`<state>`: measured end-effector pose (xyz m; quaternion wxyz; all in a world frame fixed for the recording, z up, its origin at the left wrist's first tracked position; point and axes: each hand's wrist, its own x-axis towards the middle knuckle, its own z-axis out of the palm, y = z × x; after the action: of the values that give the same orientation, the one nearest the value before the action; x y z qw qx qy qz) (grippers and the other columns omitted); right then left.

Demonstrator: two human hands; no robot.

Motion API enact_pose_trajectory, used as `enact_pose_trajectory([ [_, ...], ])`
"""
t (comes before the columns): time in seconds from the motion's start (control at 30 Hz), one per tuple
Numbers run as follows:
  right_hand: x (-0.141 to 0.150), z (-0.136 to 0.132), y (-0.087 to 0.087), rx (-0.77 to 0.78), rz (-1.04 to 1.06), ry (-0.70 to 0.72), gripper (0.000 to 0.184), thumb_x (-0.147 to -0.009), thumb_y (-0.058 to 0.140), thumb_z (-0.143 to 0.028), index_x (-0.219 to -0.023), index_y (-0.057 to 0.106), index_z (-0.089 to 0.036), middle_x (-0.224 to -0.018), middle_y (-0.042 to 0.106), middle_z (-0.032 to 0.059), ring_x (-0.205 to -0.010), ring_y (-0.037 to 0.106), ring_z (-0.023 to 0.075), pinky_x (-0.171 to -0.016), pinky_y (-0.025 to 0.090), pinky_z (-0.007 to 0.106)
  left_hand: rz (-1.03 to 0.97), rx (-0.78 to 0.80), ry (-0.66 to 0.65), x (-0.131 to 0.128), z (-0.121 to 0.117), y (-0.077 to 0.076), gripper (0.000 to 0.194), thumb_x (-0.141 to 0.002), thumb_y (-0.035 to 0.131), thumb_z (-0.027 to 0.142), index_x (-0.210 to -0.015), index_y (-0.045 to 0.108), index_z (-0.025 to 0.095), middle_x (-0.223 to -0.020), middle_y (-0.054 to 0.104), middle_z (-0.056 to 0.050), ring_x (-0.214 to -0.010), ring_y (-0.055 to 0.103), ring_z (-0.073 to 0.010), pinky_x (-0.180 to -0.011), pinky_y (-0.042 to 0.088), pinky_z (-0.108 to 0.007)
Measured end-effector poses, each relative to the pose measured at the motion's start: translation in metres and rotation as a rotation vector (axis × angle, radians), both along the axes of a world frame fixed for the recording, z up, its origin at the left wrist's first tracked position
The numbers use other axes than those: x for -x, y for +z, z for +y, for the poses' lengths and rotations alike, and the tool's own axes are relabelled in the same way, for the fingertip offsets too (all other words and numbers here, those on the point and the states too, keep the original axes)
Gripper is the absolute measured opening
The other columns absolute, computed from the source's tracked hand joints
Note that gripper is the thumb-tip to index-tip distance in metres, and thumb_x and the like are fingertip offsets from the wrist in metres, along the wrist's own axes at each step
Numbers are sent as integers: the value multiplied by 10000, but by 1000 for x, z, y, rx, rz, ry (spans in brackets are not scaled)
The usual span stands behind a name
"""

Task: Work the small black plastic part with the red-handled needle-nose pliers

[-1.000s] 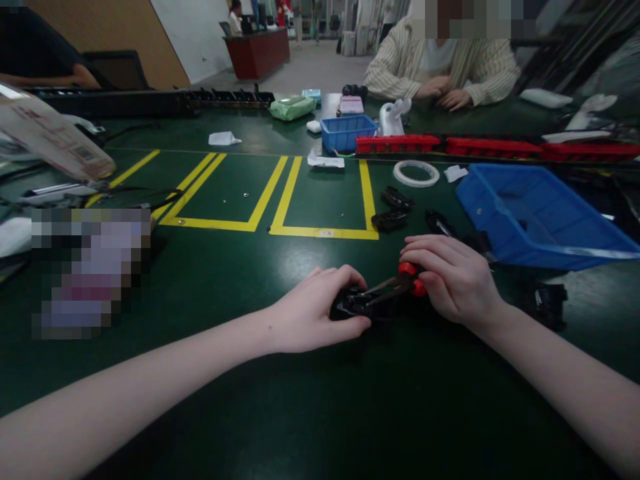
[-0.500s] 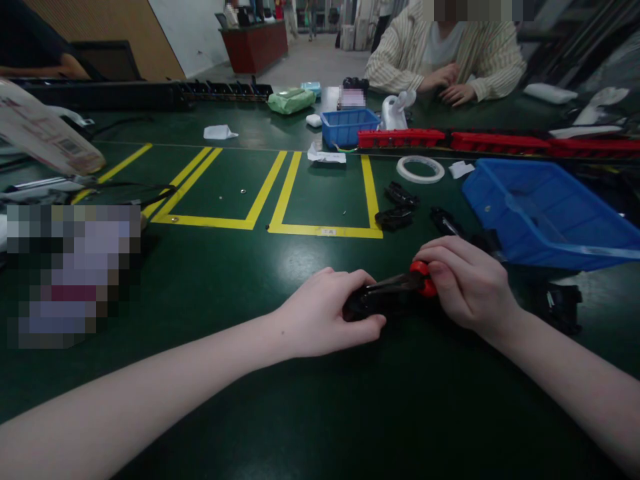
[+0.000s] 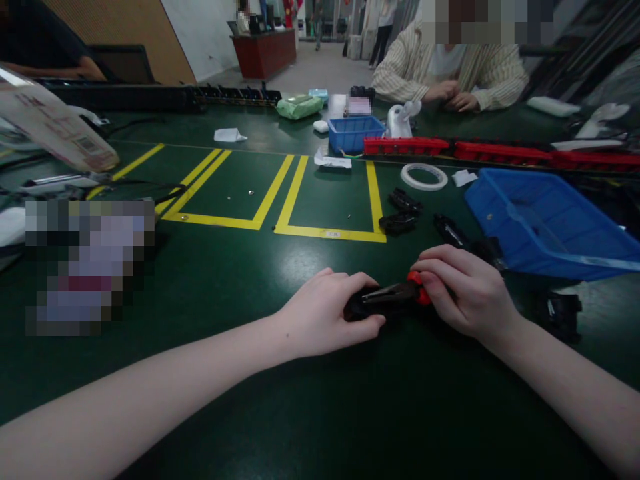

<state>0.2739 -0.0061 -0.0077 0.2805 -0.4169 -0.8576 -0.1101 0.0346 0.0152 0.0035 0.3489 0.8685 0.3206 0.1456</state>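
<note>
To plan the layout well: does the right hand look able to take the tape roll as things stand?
Probably not directly: the right hand is holding the red-handled pliers. Otherwise the way looks fairly free: the tape roll lies uncovered on the table, beyond some low black parts.

Red-handled pliers [image 3: 400,291] over the green counter [image 3: 320,413]! Right hand [image 3: 465,290] on their grips, left hand [image 3: 325,313] left of them, clasping a black part [image 3: 354,308] at their nose; tape roll [image 3: 425,187] beyond them, blue bin [image 3: 505,227] beyond and right.
</note>
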Motion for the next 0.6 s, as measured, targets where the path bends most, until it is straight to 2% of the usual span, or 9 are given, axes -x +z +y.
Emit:
enact_pose_trajectory([
  [0.2, 2, 0, 2, -8, -46, 29, 168, -909, 451, -168, -836, 602, -182, -811, 622, 65, -680, 591, 149, -591, 495, 290, 5, -48, -1, 1, 0, -2, 295, -845, 640, 344, -1099, 613, 195, -948, 691, -16, -870, 625, -206, -838, 444, -378],
  [0.33, 3, 1, 1, -36, -115, 35, 172, -910, 460, -165, -803, 595, -160, -787, 617, 73, -641, 561, 141, -565, 475, 285, 40, -160, 10, 3, 4, -6, 321, -831, 666, 352, -1104, 635, 185, -1041, 618, -61, -957, 572, -229, -820, 453, -375],
  [0.43, 3, 2, 1, -63, -157, 30, 174, -908, 465, -164, -790, 593, -158, -784, 619, 73, -643, 556, 144, -572, 473, 289, 47, -230, 26, 5, 4, -3, 437, -810, 691, 380, -1185, 593, 180, -1171, 562, -96, -1056, 539, -265, -868, 450, -420],
  [0.5, 2, 3, 1, -74, -159, 35, 169, -906, 470, -163, -790, 592, -154, -786, 618, 76, -645, 556, 146, -577, 473, 289, -27, -248, 67, 5, -2, 2, 510, -804, 699, 386, -1238, 545, 167, -1230, 539, -112, -1120, 517, -283, -908, 443, -445],
  [0.53, 2, 3, 1, -79, -158, 38, 169, -907, 469, -165, -791, 591, -155, -786, 616, 75, -645, 556, 147, -574, 471, 288, -85, -244, 74, 6, -9, 4, 491, -816, 688, 369, -1239, 539, 170, -1231, 543, -109, -1132, 516, -276, -918, 447, -437],
  [0.57, 2, 3, 0, -83, -156, 39, 168, -908, 468, -168, -794, 591, -157, -788, 614, 74, -646, 558, 147, -571, 470, 287, -159, -217, 59, 6, -18, 6, 370, -855, 643, 328, -1191, 569, 191, -1189, 569, -87, -1110, 536, -246, -924, 455, -405],
  [0.6, 1, 3, 0, -84, -153, 40, 166, -909, 466, -171, -797, 590, -160, -791, 613, 72, -648, 561, 147, -569, 470, 285, -166, -153, -47, 7, -28, 7, 293, -870, 627, 349, -1136, 604, 228, -1174, 588, -66, -1105, 549, -231, -929, 469, -371],
])
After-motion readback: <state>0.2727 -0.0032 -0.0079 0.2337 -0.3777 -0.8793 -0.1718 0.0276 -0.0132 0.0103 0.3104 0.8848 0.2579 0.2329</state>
